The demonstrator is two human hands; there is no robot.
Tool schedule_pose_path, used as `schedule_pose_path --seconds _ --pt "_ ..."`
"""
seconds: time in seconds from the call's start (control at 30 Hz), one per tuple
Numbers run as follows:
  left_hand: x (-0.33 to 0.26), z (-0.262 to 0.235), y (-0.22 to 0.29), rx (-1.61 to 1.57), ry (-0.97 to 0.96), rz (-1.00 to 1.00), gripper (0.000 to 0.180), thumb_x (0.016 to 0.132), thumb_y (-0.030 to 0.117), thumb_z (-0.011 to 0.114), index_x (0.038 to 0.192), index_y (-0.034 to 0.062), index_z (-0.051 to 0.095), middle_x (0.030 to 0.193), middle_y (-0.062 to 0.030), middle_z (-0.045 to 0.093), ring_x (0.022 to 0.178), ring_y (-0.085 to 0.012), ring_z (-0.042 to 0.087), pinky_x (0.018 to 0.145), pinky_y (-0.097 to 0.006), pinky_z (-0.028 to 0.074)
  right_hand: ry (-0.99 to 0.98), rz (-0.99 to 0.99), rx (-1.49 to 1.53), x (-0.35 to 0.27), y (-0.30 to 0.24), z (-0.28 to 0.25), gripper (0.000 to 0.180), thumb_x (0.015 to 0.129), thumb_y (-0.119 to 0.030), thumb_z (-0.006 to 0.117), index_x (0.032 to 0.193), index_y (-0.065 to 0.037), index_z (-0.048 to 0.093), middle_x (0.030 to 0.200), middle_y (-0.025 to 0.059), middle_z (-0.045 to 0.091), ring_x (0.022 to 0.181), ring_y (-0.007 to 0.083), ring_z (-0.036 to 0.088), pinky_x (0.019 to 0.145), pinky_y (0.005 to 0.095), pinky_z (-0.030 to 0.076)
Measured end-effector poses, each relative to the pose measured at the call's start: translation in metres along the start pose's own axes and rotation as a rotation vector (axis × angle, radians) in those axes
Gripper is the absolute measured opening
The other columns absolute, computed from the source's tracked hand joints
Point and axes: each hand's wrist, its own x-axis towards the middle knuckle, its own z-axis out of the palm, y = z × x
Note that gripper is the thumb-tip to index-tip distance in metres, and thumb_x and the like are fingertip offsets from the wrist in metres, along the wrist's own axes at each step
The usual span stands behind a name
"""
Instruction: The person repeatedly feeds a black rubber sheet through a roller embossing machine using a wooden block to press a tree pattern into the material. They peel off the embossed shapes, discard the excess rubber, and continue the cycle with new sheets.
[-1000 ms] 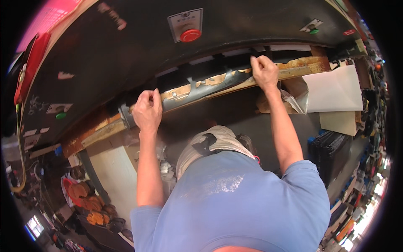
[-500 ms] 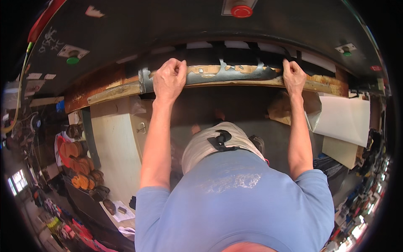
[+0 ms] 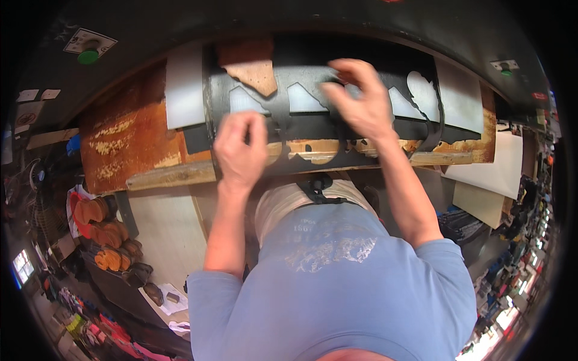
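Observation:
A black sheet (image 3: pixel 280 129) with rows of cut-out shapes lies across the worktable and hangs over its front edge. White board (image 3: pixel 310 102) shows through its openings. My left hand (image 3: pixel 239 150) is closed above the sheet's left part, fingertips pinched; whether they grip anything is hidden. My right hand (image 3: pixel 361 102), slightly blurred, hovers over the sheet's right half with thumb and fingers apart, nothing seen between them. A brown, leather-like piece (image 3: pixel 250 63) with a jagged edge and small holes rests on the sheet beyond my left hand.
A dark machine head (image 3: pixel 289 18) spans the far side, with a green button (image 3: pixel 88 56) at left and another green button (image 3: pixel 506 72) at right. The worn wooden table edge (image 3: pixel 174 175) runs before me. Stacked orange-brown pieces (image 3: pixel 111 231) sit at lower left.
My right hand has left the sheet's front edge, opened and moved left over it. More of the sheet and white board now shows, and the brown piece has come into view.

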Motion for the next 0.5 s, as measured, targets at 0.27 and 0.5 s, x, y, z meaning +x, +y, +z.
schedule_pose_path --seconds 0.27,0.5 --pt "0.067 -0.019 -0.093 0.099 -0.037 -0.216 0.044 0.103 0.004 0.052 0.146 -0.0029 0.057 0.139 -0.0235 0.066 0.129 -0.0406 0.063 0.112 -0.048 0.048 -0.238 -0.086 -0.141 0.071 -0.050 0.176 0.081 0.070 -0.027 0.086 0.144 -0.006 0.062 0.159 0.0343 0.037 0.142 0.0659 0.033 0.119 0.0626 0.041" --pt "0.079 -0.009 -0.092 0.158 -0.019 -0.066 0.049 0.098 -0.004 0.062 0.146 -0.0014 0.057 0.136 -0.0213 0.069 0.125 -0.0393 0.065 0.108 -0.046 0.051 -0.296 0.163 0.517 0.103 -0.029 0.109 0.093 0.070 -0.022 0.087 0.155 -0.005 0.055 0.158 0.0205 0.052 0.147 0.0341 0.050 0.126 0.0461 0.036"
